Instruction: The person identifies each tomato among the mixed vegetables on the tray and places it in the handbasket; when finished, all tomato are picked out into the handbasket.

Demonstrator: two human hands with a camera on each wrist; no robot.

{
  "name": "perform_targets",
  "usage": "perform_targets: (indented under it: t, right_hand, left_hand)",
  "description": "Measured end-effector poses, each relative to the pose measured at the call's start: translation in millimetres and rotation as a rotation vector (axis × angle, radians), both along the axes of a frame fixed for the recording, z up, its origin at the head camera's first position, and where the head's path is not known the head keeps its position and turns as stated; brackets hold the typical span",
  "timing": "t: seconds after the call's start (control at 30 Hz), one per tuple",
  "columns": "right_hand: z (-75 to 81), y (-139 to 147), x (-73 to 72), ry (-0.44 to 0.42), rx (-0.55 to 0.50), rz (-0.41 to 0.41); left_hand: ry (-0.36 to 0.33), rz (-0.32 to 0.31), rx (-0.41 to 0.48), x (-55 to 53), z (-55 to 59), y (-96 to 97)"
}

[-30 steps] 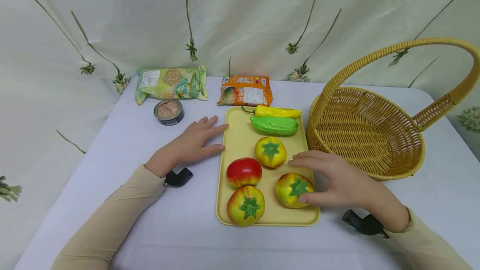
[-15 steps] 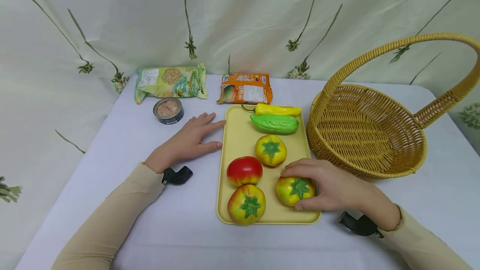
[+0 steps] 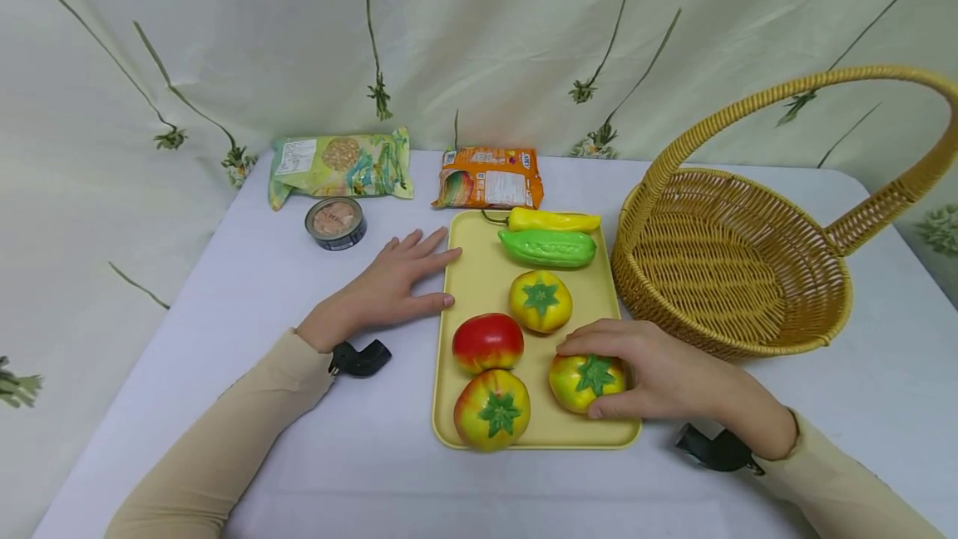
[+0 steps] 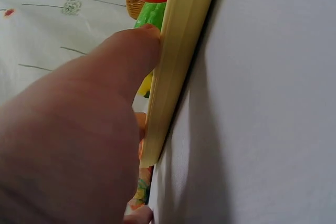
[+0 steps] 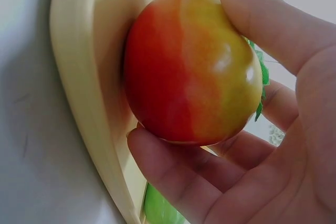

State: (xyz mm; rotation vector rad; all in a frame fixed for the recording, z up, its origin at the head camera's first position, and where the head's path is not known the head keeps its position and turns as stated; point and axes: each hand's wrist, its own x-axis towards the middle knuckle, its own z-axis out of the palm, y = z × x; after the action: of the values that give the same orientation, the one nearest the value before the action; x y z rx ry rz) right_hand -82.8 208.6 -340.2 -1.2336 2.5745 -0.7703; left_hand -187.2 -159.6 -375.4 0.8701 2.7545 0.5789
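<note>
My right hand (image 3: 666, 368) grips a yellow-and-red tomato (image 3: 575, 385) with a green star-shaped top, at the tray's near right corner. In the right wrist view, thumb and fingers curl round this glossy tomato (image 5: 189, 72), which sits at the tray's surface. My left hand (image 3: 389, 285) lies spread at the left edge of the yellow tray (image 3: 473, 273), its thumb touching the rim in the left wrist view. Also on the tray are another yellow tomato (image 3: 540, 301), a red one (image 3: 488, 343), a yellow-orange one (image 3: 491, 410), a green bitter melon (image 3: 548, 248) and a yellow pepper (image 3: 554, 221).
A wicker basket (image 3: 703, 273) with a tall handle stands right of the tray, close to my right hand. Behind the tray lies an orange snack packet (image 3: 489, 179). A green packet (image 3: 341, 165) and a round tin (image 3: 335, 223) are at the back left.
My right hand has moved down and closed round the near right tomato. My left hand drew back slightly, then returned to the tray's edge. The tomatoes have stayed in place.
</note>
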Motion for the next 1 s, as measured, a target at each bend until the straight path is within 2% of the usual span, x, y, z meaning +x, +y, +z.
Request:
perform_targets:
  t: [0.47, 0.67, 1.0]
  right_hand:
    - [-3.7, 0.0, -1.5, -0.011, -0.042, -0.001]
    - [-6.7, 0.8, -2.9, -0.006, -0.096, 0.001]
    - [-7.3, 0.3, -2.9, -0.016, -0.111, 0.000]
  left_hand:
    - [-0.022, -0.032, 0.037, 0.3, 2.4, 0.6]
    - [-0.032, -0.025, 0.038, -1.0, 2.2, 1.0]
    - [-0.055, -0.009, 0.048, -0.4, 1.2, 1.4]
